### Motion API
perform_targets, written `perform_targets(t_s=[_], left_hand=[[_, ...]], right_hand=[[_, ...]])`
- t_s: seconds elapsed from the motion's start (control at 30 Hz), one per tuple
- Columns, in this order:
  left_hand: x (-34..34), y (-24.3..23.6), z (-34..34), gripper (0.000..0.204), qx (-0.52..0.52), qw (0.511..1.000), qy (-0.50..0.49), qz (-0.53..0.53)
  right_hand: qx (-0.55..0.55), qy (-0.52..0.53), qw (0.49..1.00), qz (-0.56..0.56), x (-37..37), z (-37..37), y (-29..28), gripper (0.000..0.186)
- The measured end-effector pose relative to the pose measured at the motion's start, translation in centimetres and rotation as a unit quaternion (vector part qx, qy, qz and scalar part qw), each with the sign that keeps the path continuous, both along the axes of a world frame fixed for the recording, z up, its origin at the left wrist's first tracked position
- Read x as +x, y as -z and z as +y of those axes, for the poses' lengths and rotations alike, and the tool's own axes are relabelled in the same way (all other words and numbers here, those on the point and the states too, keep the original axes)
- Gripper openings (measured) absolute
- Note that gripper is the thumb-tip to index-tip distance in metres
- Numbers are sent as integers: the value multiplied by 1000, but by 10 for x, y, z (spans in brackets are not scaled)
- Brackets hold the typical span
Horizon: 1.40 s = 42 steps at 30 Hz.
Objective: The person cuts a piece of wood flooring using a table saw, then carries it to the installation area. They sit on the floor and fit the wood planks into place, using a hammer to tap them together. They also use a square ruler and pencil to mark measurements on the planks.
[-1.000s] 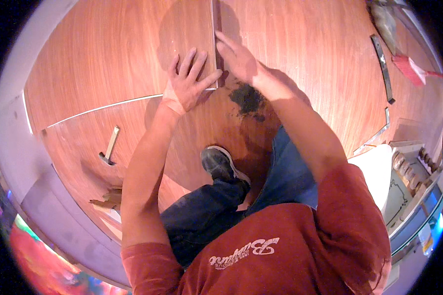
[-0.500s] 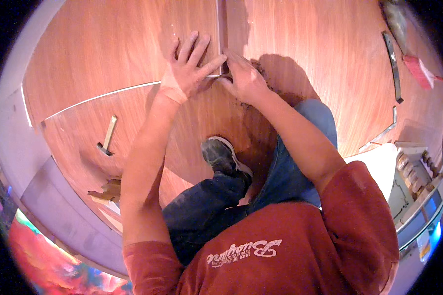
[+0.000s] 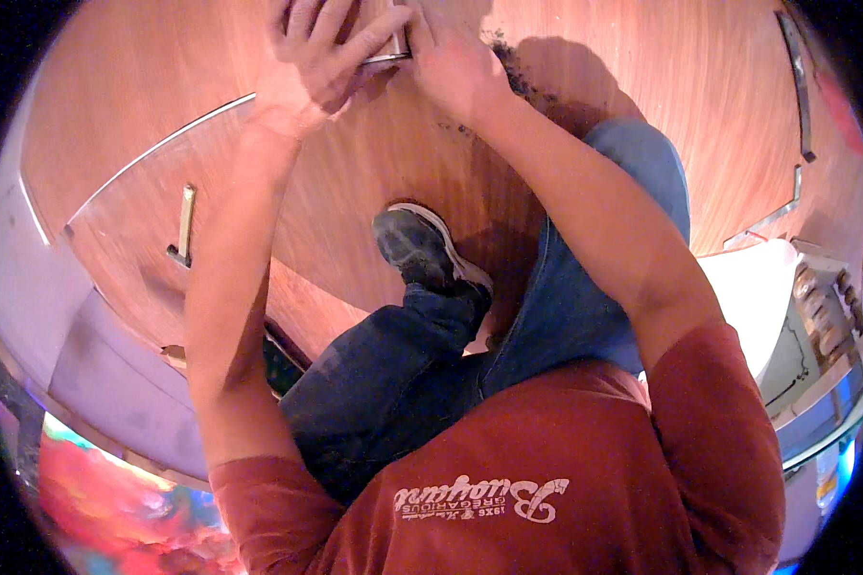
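Observation:
My left hand lies at the top of the view with fingers spread over a wood-grain board beside its pale, metal-like edge. My right hand is against that board's corner, close to my left thumb, fingers extended and partly hard to make out. Dark debris lies on the wood-grain surface just right of it. A hammer with a pale handle rests to the left of my left forearm.
My shoe and bent knee are below my hands. Dark bar, angled strip, white panel and tray of brown pieces lie right. A pale purple ledge and colourful glowing surface are left.
My right hand has slid down the board's long edge to its corner, over the debris. Both hands and the surroundings now sit higher in the view; my right knee shows more.

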<state>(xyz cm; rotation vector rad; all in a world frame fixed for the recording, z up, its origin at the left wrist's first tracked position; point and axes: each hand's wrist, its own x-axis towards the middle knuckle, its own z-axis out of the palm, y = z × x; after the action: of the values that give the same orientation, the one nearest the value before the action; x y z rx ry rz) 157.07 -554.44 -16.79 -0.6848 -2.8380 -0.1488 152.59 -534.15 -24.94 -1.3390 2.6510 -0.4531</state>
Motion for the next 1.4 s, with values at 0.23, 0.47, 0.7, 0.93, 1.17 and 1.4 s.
perform_targets(t_s=[0.23, 0.47, 0.7, 0.93, 1.17, 1.4], left_hand=[[2, -4, 3, 88, -58, 998, -13, -37], [6, -16, 3, 90, -55, 996, -36, -65], [50, -30, -50, 80, -77, 966, -230, -93], [73, -29, -65, 57, -62, 966, -249, -22], [73, -35, -64, 27, 20, 979, -202, -24], [77, -34, -59, 20, 25, 981, -194, 9]], right_hand=[[-36, 32, 996, -72, 1, -4, -1, 59], [-66, 38, 995, -61, 4, -3, -1, 58], [-116, 52, 986, -108, -1, 3, -9, 61], [-122, 58, 980, -149, -2, 0, -9, 68], [-172, 88, 978, -82, -3, -1, -6, 51], [-175, 88, 975, -100, -6, 0, -2, 52]])
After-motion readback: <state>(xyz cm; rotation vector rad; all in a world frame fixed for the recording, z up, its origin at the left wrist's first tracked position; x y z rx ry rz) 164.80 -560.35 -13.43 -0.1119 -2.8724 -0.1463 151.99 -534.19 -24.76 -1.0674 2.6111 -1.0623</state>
